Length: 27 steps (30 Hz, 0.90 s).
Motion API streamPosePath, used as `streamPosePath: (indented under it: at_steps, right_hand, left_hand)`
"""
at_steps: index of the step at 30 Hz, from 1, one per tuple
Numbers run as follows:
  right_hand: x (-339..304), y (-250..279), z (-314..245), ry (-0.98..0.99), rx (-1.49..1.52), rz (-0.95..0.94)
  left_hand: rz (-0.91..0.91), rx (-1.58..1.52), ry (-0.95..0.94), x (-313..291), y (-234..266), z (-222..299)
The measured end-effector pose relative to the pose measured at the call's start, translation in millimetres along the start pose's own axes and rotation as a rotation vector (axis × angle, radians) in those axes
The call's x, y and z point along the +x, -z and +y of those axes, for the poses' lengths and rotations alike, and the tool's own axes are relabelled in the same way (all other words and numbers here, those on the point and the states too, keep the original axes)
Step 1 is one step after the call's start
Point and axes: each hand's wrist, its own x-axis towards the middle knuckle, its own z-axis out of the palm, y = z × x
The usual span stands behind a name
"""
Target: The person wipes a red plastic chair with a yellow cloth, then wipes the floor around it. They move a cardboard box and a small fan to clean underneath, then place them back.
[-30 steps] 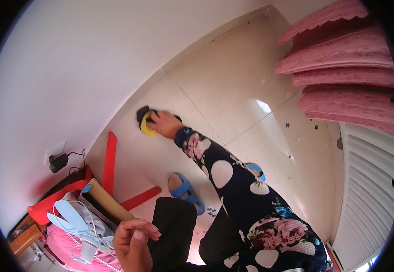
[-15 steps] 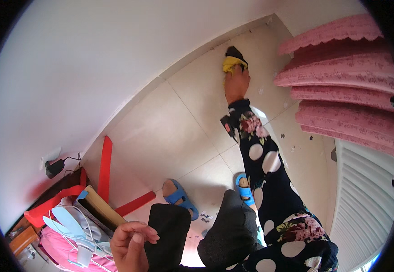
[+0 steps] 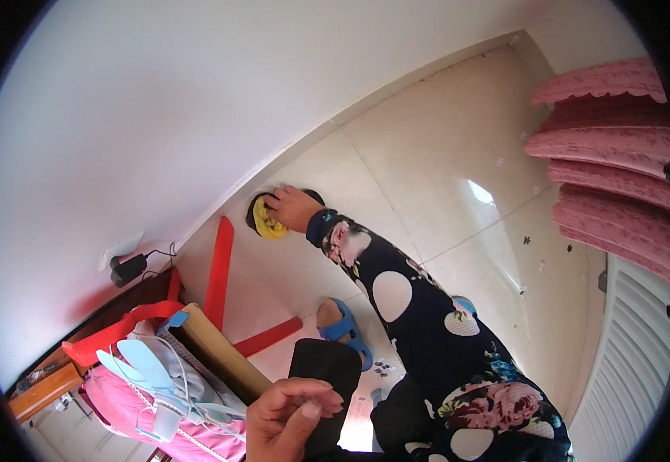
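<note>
Low on the tiled floor (image 3: 385, 165), beside the wall's foot, my right hand (image 3: 295, 209) presses on a bunched black-and-yellow cloth (image 3: 270, 223). Its fingers are bent over the yellow part, and dark edges stick out on both sides of the hand. The fingertips are partly hidden in the folds. My left hand (image 3: 289, 420) is raised in front of my dark-trousered knee, holding nothing, its fingers loosely bent and the thumb apart. Blue sandals are on my feet; the left sandal (image 3: 343, 327) shows well, while my right sleeve mostly covers the other.
Red stool-like legs (image 3: 219, 273) stand on the left, beside a box (image 3: 216, 346), a pink bag (image 3: 123, 393) and a light-blue fan-like thing (image 3: 136, 366). A black plug adapter (image 3: 128, 269) sits in the wall. Pink fabric (image 3: 612, 146) hangs at right. Small puzzle-like pieces (image 3: 382, 366) lie about.
My right hand has swept the cloth from the far floor leftward and nearer, along the wall. The view has shifted, so the surroundings appear further right. My left hand keeps its shape.
</note>
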Motion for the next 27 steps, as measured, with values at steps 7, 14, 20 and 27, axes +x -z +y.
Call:
streamPosePath:
  at_steps: [7, 14, 20, 27]
  right_hand:
    - [-44.3, 51.0, 85.9, -0.346, -0.29, 0.038]
    - [-111.9, 121.4, 178.8, -0.664, -0.362, 0.093]
    - [-152.2, 156.1, 238.4, -0.793, -0.491, 0.228]
    - [-180.6, 192.2, 288.6, -0.919, -0.631, 0.282]
  left_hand:
    - [-0.001, -0.003, -0.029, 0.1, 4.1, 9.7]
    - [0.064, 0.047, 0.039, 3.2, 6.1, 5.2]
    - [0.105, 0.04, 0.063, 12.3, 7.8, -4.1]
    - [0.129, 0.073, 0.1, 21.0, 7.2, -5.8]
